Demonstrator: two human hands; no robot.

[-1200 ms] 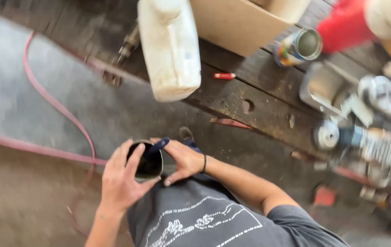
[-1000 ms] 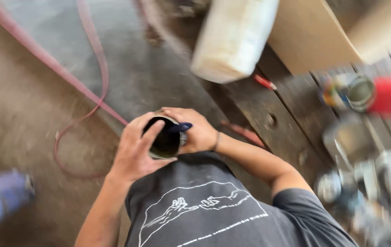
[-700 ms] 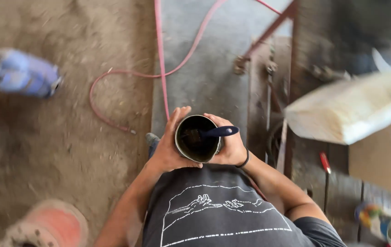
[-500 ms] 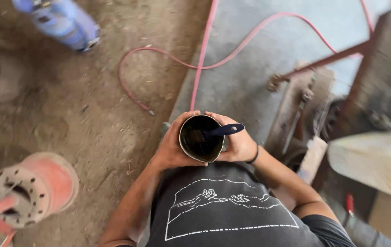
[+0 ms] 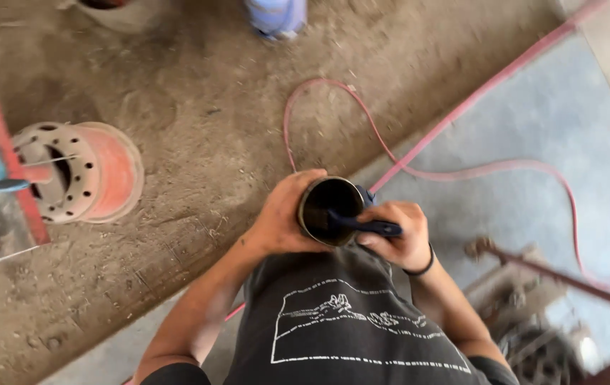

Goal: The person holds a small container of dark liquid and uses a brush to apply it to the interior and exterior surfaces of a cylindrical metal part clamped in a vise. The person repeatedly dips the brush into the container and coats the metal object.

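Red hose loops across the dirt and concrete floor beyond the hands; a rusty perforated drum lies well to the left; a blue object is cut off at the top edge. Left hand wraps the dark round can, held against the chest; right hand grips a blue-handled tool dipped inside; can contents too dark to make out.
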